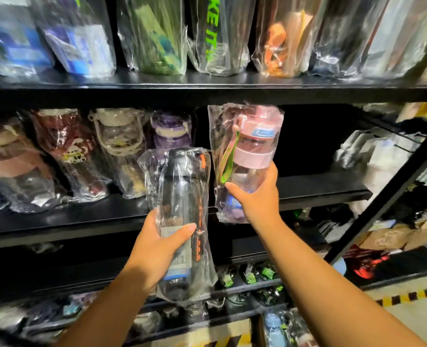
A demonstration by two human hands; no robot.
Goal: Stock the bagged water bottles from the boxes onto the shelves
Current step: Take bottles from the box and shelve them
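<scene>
Shelf gap point(320, 187) lies behind right hand point(257, 196) gripping pink bottle point(255, 149); left hand point(157, 249) grips black bottle point(182, 186).

Dim, glare-streaked, blurred, edge-warped.

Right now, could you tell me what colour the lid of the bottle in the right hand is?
The lid is pink; the head view shows it.
</scene>
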